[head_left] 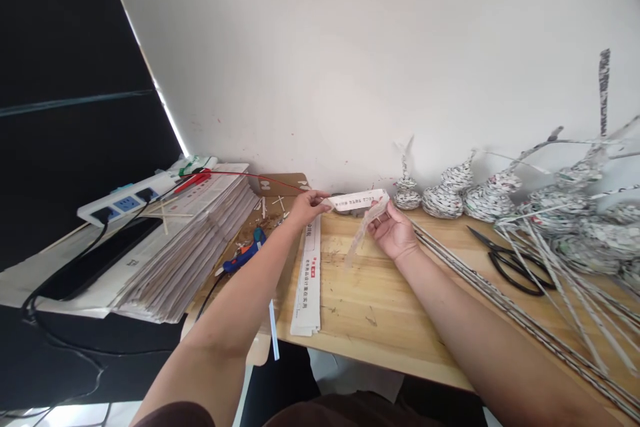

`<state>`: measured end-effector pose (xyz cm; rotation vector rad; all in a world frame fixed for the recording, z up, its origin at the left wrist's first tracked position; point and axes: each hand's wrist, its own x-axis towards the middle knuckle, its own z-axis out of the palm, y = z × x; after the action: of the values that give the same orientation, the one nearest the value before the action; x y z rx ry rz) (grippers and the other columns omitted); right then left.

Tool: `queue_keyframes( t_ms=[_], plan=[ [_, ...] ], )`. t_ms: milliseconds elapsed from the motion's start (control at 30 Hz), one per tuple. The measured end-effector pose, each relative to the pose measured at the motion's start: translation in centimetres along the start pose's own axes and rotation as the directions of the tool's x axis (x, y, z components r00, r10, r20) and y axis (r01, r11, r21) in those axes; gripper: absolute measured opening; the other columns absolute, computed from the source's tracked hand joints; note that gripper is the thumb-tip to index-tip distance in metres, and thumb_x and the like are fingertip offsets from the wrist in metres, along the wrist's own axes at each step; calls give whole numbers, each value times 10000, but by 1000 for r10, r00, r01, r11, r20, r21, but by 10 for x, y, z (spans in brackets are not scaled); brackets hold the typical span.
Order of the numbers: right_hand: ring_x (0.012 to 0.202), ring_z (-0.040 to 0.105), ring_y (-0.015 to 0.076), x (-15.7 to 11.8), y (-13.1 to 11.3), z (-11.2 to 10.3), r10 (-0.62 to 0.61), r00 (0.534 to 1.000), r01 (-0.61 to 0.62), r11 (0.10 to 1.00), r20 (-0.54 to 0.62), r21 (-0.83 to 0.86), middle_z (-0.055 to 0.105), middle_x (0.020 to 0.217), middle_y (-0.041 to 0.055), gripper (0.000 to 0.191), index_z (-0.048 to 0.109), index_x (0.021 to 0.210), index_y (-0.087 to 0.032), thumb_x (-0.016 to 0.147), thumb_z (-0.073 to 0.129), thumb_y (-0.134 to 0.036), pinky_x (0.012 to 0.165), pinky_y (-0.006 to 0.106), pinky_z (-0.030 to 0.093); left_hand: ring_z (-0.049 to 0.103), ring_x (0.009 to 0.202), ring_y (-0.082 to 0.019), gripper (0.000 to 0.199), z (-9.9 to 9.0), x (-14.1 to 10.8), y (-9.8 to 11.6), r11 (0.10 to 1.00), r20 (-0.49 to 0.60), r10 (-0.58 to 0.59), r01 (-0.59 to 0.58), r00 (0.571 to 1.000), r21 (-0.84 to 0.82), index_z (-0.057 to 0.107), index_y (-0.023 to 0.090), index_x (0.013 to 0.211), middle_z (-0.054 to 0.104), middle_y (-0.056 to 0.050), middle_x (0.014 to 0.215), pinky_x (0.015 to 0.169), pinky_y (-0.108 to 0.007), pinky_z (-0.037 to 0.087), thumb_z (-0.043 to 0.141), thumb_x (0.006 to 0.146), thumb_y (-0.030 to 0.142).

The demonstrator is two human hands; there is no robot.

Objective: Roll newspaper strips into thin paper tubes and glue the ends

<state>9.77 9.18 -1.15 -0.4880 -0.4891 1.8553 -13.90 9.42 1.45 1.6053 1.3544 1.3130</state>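
A narrow strip of newspaper (357, 201) stretches between my two hands above the wooden table. My left hand (311, 205) pinches its left end between thumb and fingers. At the right end, my right hand (393, 228) grips the strip with the thumb and fingers, palm turned partly up. A blurred pale end of paper hangs down to the left of that hand. Just below my left hand lies a pile of cut newspaper strips (307, 287), running toward the table's front edge. Some round grey thing behind the held strip is mostly hidden.
Left are a newspaper stack (200, 240), a power strip (127, 199) with cords and a blue glue gun (243, 255). Long rolled paper sticks (500, 307), scissors (517, 263) and several woven paper gourd shapes (447, 192) are on the right. A wall (350, 67) stands behind.
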Motion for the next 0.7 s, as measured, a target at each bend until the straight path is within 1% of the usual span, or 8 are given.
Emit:
queue_keyframes(
  t_ms=[100, 200, 300, 433, 500, 567, 633, 700],
  plan=[
    [852, 658, 157, 3, -2, -2, -66, 997, 65, 997, -41, -37, 692, 1014, -14, 202, 610, 1011, -278, 827, 580, -356, 553, 245, 528, 615, 690, -153, 504, -6, -8, 12, 1000, 83, -4, 5, 997, -14, 677, 164, 1020, 668, -13, 710, 713, -298, 480, 785, 532, 231],
    [984, 620, 192, 3, -1, -3, -107, 994, 101, 987, -34, -127, 642, 1147, 8, 251, 607, 1033, -274, 812, 586, -392, 590, 268, 537, 623, 750, -160, 437, -8, -13, 21, 994, 91, -33, 42, 995, -101, 700, 155, 935, 682, -30, 770, 760, -302, 479, 797, 515, 228],
    [963, 616, 216, 2, 2, -3, -125, 992, 119, 966, -13, -230, 635, 1151, 45, 291, 608, 1029, -251, 785, 600, -409, 591, 295, 531, 618, 696, -152, 278, -6, -12, 22, 985, 3, -80, 79, 997, -153, 675, 122, 741, 670, -48, 735, 743, -319, 496, 788, 536, 272],
    [758, 621, 183, 5, 8, -5, -231, 970, 193, 926, -81, -325, 672, 977, 47, 336, 595, 998, -239, 736, 638, -445, 509, 261, 478, 595, 629, -122, 306, -9, -3, 14, 976, -179, -114, 77, 977, -201, 585, 139, 742, 631, -23, 725, 689, -340, 527, 743, 594, 354],
    [718, 609, 176, 6, 10, -5, -376, 914, 287, 864, -151, -413, 661, 926, 45, 357, 587, 999, -233, 747, 610, -485, 501, 260, 465, 588, 634, -117, 307, -13, 5, 10, 976, -269, -122, 66, 955, -207, 549, 150, 765, 613, -18, 737, 668, -339, 536, 711, 630, 373],
    [799, 611, 196, 6, 11, -4, -560, 816, 404, 731, -144, -549, 640, 974, 65, 362, 597, 1003, -218, 780, 560, -500, 580, 297, 495, 587, 641, -118, 288, -16, 13, 5, 979, -329, -128, 67, 936, -191, 530, 156, 780, 606, -23, 750, 650, -336, 540, 689, 657, 363],
    [992, 575, 226, 3, 13, -1, -723, 691, 529, 487, 19, -695, 594, 1107, 94, 334, 623, 1004, -201, 815, 532, -461, 776, 357, 497, 587, 626, -121, 261, -19, 21, 2, 984, -351, -137, 85, 926, -158, 531, 154, 788, 607, -31, 749, 634, -335, 541, 682, 668, 332],
    [1169, 476, 238, -3, 15, 3, -783, 566, 620, 197, 260, -759, 522, 1235, 107, 278, 649, 990, -196, 844, 522, -395, 976, 396, 392, 586, 593, -125, 232, -21, 28, -2, 987, -352, -147, 115, 925, -109, 549, 149, 798, 610, -38, 730, 615, -333, 537, 678, 674, 297]
  ],
)
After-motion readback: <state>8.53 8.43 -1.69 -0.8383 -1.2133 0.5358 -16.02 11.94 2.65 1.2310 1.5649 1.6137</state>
